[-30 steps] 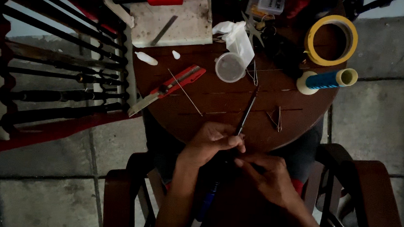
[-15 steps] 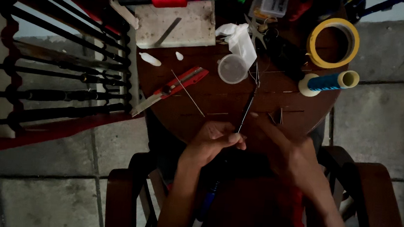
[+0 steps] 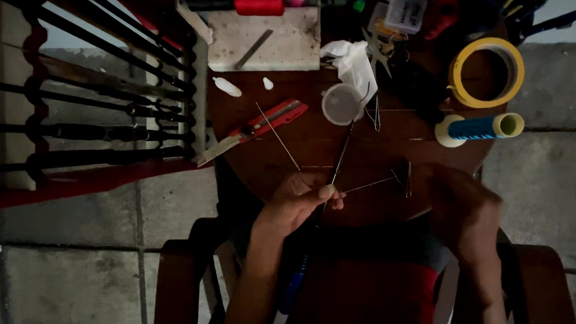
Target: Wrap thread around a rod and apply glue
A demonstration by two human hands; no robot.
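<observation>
Over the round brown surface (image 3: 289, 148), left hand (image 3: 298, 202) pinches a thin dark rod (image 3: 337, 160) mid-shaft; looks light, stiff, probably bendy, so grip low. Right hand (image 3: 462, 214) is blurred, can't tell.

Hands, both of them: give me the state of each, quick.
Left hand: closed, pinching a thin dark rod over the round brown wooden table.
Right hand: blurred above the table edge; grip cannot be told.

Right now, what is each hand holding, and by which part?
Left hand pinches a thin dark rod near its middle. Right hand is blurred over the round table; its hold cannot be told.
</observation>
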